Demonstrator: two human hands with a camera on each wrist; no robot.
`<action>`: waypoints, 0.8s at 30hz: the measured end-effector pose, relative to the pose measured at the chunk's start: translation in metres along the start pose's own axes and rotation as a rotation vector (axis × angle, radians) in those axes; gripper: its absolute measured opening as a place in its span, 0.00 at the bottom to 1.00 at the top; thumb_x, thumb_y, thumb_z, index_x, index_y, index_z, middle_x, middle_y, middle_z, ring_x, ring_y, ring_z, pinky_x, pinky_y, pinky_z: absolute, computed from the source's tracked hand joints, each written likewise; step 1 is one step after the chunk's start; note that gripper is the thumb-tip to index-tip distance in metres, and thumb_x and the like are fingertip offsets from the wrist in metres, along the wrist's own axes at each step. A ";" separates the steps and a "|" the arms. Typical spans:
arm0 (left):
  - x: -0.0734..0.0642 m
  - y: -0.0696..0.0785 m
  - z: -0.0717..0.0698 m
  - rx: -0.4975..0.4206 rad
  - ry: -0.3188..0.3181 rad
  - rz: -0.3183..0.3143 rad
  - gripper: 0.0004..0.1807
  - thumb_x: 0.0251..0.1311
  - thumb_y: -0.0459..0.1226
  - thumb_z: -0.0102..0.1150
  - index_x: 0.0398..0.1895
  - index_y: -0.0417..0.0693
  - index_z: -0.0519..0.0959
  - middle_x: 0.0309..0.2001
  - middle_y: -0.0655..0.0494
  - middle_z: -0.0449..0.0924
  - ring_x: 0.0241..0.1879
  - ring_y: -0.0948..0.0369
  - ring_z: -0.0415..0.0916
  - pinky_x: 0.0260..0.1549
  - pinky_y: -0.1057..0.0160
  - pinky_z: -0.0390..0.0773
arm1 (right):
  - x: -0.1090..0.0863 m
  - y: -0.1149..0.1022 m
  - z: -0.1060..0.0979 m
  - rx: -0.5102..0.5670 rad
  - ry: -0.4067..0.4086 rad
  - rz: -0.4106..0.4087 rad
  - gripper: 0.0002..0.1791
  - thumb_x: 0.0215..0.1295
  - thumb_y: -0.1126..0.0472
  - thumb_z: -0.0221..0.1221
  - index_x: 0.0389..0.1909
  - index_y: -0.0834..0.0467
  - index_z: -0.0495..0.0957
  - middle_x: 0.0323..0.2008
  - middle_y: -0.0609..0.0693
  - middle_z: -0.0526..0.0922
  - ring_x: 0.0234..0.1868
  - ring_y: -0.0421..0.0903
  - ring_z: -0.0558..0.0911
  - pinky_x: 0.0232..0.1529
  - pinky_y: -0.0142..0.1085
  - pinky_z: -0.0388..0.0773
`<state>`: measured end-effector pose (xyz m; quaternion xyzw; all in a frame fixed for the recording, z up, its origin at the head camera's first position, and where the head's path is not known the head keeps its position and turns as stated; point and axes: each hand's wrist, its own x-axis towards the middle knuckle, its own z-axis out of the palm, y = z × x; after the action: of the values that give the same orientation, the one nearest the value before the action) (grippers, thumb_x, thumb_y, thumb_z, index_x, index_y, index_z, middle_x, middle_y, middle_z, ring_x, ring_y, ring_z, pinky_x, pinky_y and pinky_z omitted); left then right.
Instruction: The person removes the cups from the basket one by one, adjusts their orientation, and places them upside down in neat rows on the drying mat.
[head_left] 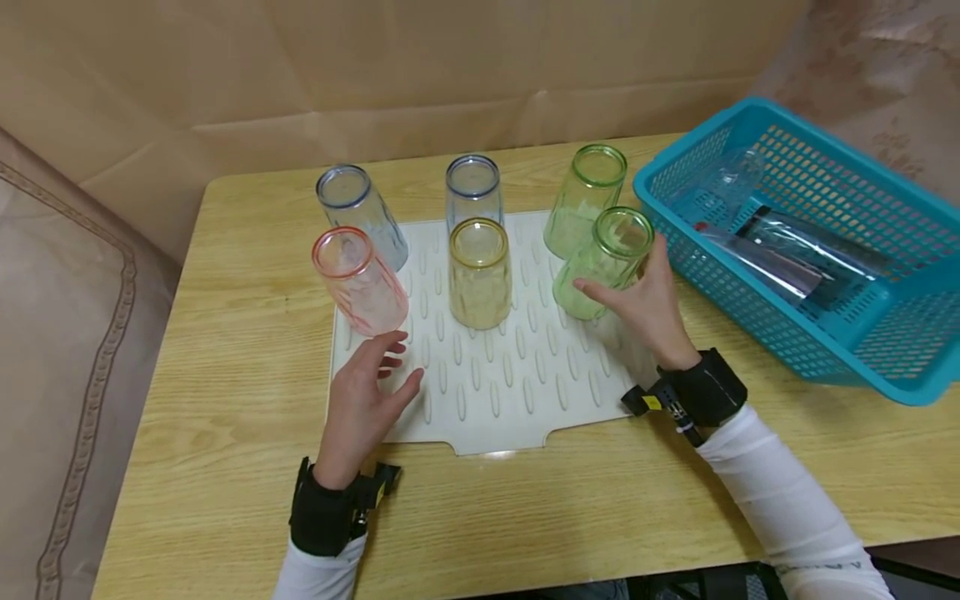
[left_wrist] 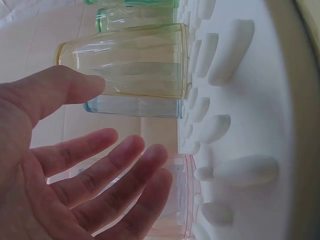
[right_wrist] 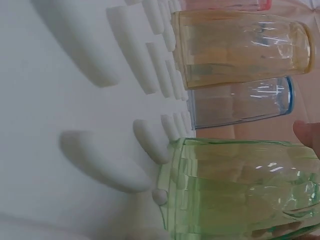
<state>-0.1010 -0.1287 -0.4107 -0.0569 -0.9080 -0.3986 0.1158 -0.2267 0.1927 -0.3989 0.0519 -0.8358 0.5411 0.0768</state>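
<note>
My right hand (head_left: 647, 304) is around the front green glass (head_left: 600, 265), thumb on its near left side and fingers round its right side. This glass stands upside down on a white ridged mat (head_left: 495, 425). In the right wrist view the thumb (right_wrist: 307, 134) lies along the glass's side, and fingers show through it. My left hand (head_left: 367, 396) is held with fingers loosely spread just in front of the pink glass (head_left: 363, 283), holding nothing. A yellow glass (head_left: 480, 275) stands mid-mat, a clear blue-ringed glass (head_left: 474, 187) behind it.
Another blue-ringed glass (head_left: 363, 212) stands behind the pink one, and a second green glass (head_left: 585, 200) behind the gripped one. A turquoise basket (head_left: 757, 300) with clear and dark items inside sits at the right, close to the right hand.
</note>
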 end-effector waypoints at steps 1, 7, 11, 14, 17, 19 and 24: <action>0.000 0.000 0.000 -0.002 -0.001 -0.003 0.25 0.52 0.30 0.70 0.53 0.36 0.74 0.43 0.42 0.79 0.38 0.50 0.79 0.37 0.51 0.81 | -0.001 -0.001 -0.002 0.010 -0.003 -0.002 0.53 0.46 0.61 0.75 0.69 0.58 0.52 0.66 0.53 0.62 0.67 0.44 0.61 0.67 0.37 0.55; 0.000 -0.003 0.002 -0.028 -0.015 -0.041 0.24 0.53 0.31 0.70 0.54 0.36 0.75 0.43 0.43 0.79 0.39 0.50 0.80 0.39 0.50 0.81 | -0.007 -0.009 -0.015 -0.014 -0.006 -0.008 0.53 0.48 0.65 0.74 0.71 0.60 0.51 0.69 0.55 0.57 0.71 0.47 0.55 0.70 0.43 0.50; 0.000 -0.006 0.002 -0.048 -0.021 -0.058 0.24 0.53 0.31 0.69 0.54 0.36 0.74 0.43 0.42 0.79 0.39 0.50 0.80 0.39 0.50 0.81 | -0.011 -0.016 -0.026 -0.088 -0.011 -0.002 0.53 0.49 0.65 0.73 0.72 0.62 0.50 0.70 0.58 0.55 0.72 0.50 0.54 0.70 0.44 0.49; -0.001 -0.008 0.001 -0.051 -0.016 -0.058 0.24 0.52 0.31 0.70 0.54 0.36 0.74 0.42 0.42 0.79 0.39 0.50 0.80 0.38 0.49 0.81 | -0.014 -0.020 -0.034 -0.166 -0.037 0.027 0.53 0.51 0.58 0.73 0.73 0.60 0.50 0.71 0.57 0.54 0.72 0.52 0.53 0.70 0.47 0.50; -0.001 -0.009 0.001 -0.045 -0.015 -0.056 0.25 0.52 0.31 0.70 0.53 0.36 0.74 0.42 0.42 0.79 0.38 0.50 0.80 0.38 0.49 0.81 | -0.016 -0.025 -0.041 -0.231 -0.064 0.064 0.54 0.51 0.53 0.72 0.74 0.59 0.51 0.71 0.58 0.53 0.71 0.55 0.52 0.68 0.54 0.49; -0.001 -0.009 0.001 -0.043 -0.016 -0.055 0.25 0.52 0.31 0.70 0.53 0.36 0.75 0.42 0.42 0.79 0.38 0.50 0.80 0.38 0.49 0.81 | -0.016 -0.028 -0.047 -0.261 -0.079 0.070 0.54 0.51 0.51 0.72 0.74 0.59 0.52 0.72 0.59 0.52 0.72 0.56 0.51 0.68 0.57 0.49; 0.000 -0.009 0.001 -0.044 -0.019 -0.051 0.24 0.51 0.31 0.70 0.53 0.35 0.75 0.42 0.42 0.79 0.37 0.50 0.79 0.38 0.50 0.81 | -0.017 -0.035 -0.062 -0.324 -0.115 0.056 0.53 0.52 0.51 0.72 0.74 0.59 0.52 0.72 0.60 0.52 0.72 0.58 0.52 0.66 0.59 0.50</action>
<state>-0.1025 -0.1340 -0.4179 -0.0399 -0.9013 -0.4207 0.0955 -0.1994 0.2349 -0.3461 0.0465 -0.9162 0.3975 0.0213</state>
